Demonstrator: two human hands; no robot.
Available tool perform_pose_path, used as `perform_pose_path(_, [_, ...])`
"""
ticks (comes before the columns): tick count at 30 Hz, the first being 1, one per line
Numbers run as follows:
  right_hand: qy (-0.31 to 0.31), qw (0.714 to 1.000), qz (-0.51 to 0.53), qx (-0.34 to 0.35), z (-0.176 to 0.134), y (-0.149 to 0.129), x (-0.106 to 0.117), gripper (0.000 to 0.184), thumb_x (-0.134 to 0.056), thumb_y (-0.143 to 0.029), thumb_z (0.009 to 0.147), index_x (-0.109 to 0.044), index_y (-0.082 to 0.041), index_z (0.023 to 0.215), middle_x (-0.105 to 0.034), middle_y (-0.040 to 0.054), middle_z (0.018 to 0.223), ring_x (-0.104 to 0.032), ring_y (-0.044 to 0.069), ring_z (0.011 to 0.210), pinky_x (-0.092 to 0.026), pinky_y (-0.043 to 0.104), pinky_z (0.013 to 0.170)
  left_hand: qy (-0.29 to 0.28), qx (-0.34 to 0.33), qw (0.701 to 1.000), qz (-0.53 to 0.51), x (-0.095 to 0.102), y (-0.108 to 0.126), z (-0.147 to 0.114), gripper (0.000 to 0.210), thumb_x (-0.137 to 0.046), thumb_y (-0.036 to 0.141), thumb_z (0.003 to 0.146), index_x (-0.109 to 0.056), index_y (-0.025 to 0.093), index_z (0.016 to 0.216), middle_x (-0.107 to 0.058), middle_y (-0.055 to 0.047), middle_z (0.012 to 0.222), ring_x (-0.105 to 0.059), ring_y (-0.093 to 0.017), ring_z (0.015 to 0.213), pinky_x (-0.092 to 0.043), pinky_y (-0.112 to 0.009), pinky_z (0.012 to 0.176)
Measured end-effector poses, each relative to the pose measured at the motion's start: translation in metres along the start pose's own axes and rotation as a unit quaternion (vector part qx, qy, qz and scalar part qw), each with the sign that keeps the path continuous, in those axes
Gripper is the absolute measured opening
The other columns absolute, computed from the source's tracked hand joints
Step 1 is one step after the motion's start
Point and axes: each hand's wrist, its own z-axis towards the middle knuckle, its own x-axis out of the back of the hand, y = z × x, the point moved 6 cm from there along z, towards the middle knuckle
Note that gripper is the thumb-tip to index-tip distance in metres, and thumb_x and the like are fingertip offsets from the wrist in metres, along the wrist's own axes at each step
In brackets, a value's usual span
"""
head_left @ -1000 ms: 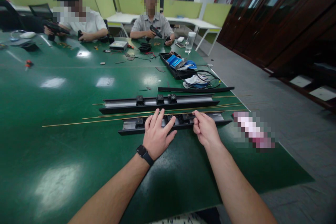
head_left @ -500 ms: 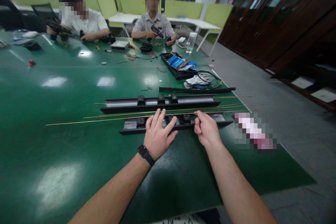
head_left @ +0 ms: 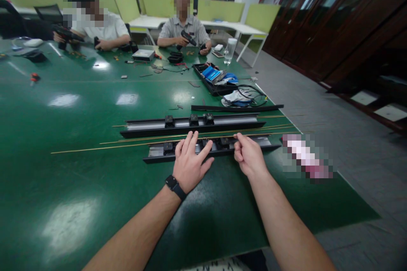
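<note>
In the head view, my left hand [head_left: 190,160] lies palm down with fingers spread over the nearer black channel rail [head_left: 210,154], its fingertips at the thin brass-coloured rods. My right hand [head_left: 248,152] is closed in a pinch on a long thin rod [head_left: 95,149], which runs left past my left hand. Small black blocks [head_left: 168,148] sit in the near rail, partly covered by my hands. Just beyond lies a second, parallel channel rail [head_left: 190,129] with several black blocks. More thin rods [head_left: 143,138] lie between the two rails.
A dark strip [head_left: 235,108] lies behind the rails. Further back are gloves [head_left: 238,97] and a black tray [head_left: 216,89] with blue items. A blurred pink object [head_left: 305,154] is near the right table edge. Two people holding drill-like tools sit across the table [head_left: 95,228].
The long rod's left end reaches slightly further left. Both hands keep nearly the same pose, and the whole view has shifted a little.
</note>
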Motion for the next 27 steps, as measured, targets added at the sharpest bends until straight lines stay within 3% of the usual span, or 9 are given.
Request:
perform_pose_path(6, [-0.015, 1.000, -0.017, -0.006, 0.0010, 0.0028, -0.0016, 0.034, -0.083, -0.043, 0.074, -0.063, -0.017, 0.083, -0.051, -0.0065, 0.050, -0.033, 0.003, 0.027, -0.019, 0.015, 0.026, 0.000, 0.000, 1.000, -0.001, 0.0003, 0.0002, 0.0004, 0.049, -0.063, 0.045, 0.090, -0.057, 0.036, 0.138, -0.035, -0.014, 0.160, -0.027, -0.035, 0.150, -0.027, -0.054, 0.115])
perform_pose_path(13, [-0.007, 1.000, -0.001, -0.001, 0.0021, 0.0028, 0.0001, 0.032, -0.077, -0.045, 0.080, -0.063, -0.017, 0.086, -0.051, -0.0067, 0.049, -0.032, 0.003, 0.026, -0.019, 0.015, 0.026, -0.004, 0.001, 1.000, -0.003, 0.0003, -0.0003, 0.0005, 0.048, -0.062, 0.045, 0.090, -0.058, 0.035, 0.137, -0.035, -0.015, 0.160, -0.027, -0.034, 0.150, -0.027, -0.054, 0.115])
perform_pose_path(21, [-0.032, 0.999, -0.031, -0.006, 0.0002, 0.0027, -0.0037, 0.035, -0.081, -0.045, 0.075, -0.065, -0.015, 0.083, -0.051, -0.0059, 0.049, -0.033, 0.003, 0.027, -0.018, 0.015, 0.026, -0.002, 0.001, 1.000, -0.004, 0.0006, -0.0002, 0.0003, 0.049, -0.063, 0.045, 0.090, -0.057, 0.036, 0.138, -0.034, -0.014, 0.160, -0.027, -0.035, 0.150, -0.027, -0.054, 0.115])
perform_pose_path(27, [-0.004, 1.000, -0.014, 0.000, 0.0004, 0.0013, -0.0009, 0.032, -0.079, -0.044, 0.077, -0.061, -0.018, 0.081, -0.051, -0.0063, 0.050, -0.032, 0.003, 0.027, -0.019, 0.014, 0.026, -0.002, 0.001, 1.000, -0.005, 0.0011, 0.0001, 0.0005, 0.049, -0.064, 0.044, 0.089, -0.058, 0.035, 0.137, -0.034, -0.013, 0.161, -0.027, -0.035, 0.150, -0.028, -0.054, 0.115])
